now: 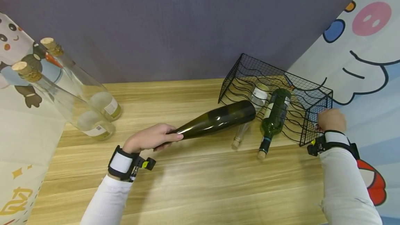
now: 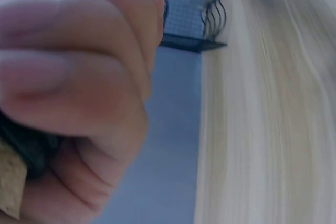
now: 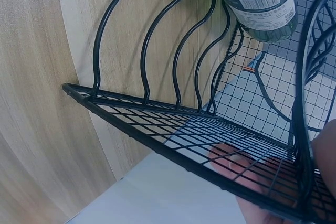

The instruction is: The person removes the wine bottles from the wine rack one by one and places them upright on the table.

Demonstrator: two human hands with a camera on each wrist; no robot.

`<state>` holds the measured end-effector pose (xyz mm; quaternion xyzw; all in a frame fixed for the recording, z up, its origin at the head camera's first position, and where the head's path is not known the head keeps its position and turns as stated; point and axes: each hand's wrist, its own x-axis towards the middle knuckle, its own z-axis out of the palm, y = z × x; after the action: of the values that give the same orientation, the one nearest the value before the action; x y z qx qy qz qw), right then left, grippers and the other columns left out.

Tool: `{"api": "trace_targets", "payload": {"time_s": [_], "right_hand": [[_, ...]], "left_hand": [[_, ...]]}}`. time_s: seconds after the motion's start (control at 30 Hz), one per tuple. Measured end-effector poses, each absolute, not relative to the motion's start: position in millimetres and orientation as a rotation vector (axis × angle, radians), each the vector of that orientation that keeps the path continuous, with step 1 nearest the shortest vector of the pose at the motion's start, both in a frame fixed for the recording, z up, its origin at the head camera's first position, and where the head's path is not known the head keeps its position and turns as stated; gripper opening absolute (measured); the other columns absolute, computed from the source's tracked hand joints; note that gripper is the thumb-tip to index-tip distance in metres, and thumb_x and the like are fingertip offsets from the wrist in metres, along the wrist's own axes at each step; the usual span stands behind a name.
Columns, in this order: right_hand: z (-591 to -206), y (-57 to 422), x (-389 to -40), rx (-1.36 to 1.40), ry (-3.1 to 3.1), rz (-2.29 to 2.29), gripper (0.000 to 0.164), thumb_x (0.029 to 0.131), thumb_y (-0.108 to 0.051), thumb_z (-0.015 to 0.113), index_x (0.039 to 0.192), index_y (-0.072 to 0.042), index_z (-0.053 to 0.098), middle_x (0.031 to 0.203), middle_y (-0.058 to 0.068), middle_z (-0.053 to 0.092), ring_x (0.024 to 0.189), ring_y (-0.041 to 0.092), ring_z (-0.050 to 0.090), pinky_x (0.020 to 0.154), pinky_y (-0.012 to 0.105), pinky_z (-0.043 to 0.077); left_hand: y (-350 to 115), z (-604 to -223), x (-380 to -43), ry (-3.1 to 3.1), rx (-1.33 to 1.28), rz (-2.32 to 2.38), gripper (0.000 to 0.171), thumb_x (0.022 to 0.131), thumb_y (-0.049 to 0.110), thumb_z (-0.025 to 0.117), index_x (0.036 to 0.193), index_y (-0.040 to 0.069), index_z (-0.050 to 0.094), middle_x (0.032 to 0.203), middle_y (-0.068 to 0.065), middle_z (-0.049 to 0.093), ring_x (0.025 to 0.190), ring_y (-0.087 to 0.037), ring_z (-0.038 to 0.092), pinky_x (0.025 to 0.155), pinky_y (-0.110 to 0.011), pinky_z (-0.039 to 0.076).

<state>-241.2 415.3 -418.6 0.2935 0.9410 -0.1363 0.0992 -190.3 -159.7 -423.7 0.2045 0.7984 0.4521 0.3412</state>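
There is one wooden table [image 1: 234, 183], and on it one black wire rack [image 1: 275, 72]. Five bottles are seen: two clear bottles [image 1: 87, 115] stand at the left, one green bottle [image 1: 276, 112] and one clear bottle [image 1: 259, 94] lie in the rack with necks to the person, and one dark bottle [image 1: 215, 119] is in the left hand [image 1: 153, 136]. The dark bottle is before the rack's left part; its long axis goes across the table, neck to the left, base to the right and slightly away. Its glass is glossy, dark olive-green. The left hand's fingers are closed around its neck, and the right hand [image 1: 332, 121] grips the rack's right mesh end. Smallest are five corks [image 1: 235, 144], one on each bottle.
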Motion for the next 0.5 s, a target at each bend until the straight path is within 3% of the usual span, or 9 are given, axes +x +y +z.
{"api": "trace_targets", "payload": {"time_s": [0.17, 0.4, 0.5], "right_hand": [[-418.3, 414.3, -240.5, 0.86, 2.783, -0.402, 0.051, 0.104, -0.024, 0.021, 0.107, 0.02, 0.047, 0.08, 0.03, 0.055, 0.079, 0.043, 0.059, 0.057, 0.042, 0.05], [-419.6, 417.2, -242.7, 0.865, 2.766, -0.454, 0.049, 0.103, -0.024, 0.023, 0.095, 0.014, 0.052, 0.058, 0.014, 0.057, 0.059, 0.03, 0.059, 0.046, 0.033, 0.047], [-419.0, 416.6, -243.1, 0.858, 2.77, -0.449, 0.05, 0.103, -0.024, 0.022, 0.092, 0.013, 0.054, 0.056, 0.013, 0.058, 0.059, 0.03, 0.06, 0.048, 0.034, 0.048]], "left_hand": [[-150.1, -413.7, -185.6, 2.097, 0.548, 1.197, 0.036, 0.1, 0.045, 0.053, 0.084, 0.013, 0.056, 0.05, 0.006, 0.04, 0.04, -0.009, 0.036, 0.042, -0.023, 0.035], [-128.1, -404.7, -177.1, 2.128, 0.534, 1.249, 0.041, 0.101, 0.043, 0.053, 0.078, 0.01, 0.052, 0.05, 0.005, 0.041, 0.039, -0.01, 0.036, 0.041, -0.024, 0.035], [-121.9, -405.2, -176.4, 2.115, 0.504, 1.303, 0.04, 0.101, 0.042, 0.052, 0.079, 0.009, 0.054, 0.052, 0.004, 0.042, 0.04, -0.009, 0.036, 0.04, -0.024, 0.034]]}}
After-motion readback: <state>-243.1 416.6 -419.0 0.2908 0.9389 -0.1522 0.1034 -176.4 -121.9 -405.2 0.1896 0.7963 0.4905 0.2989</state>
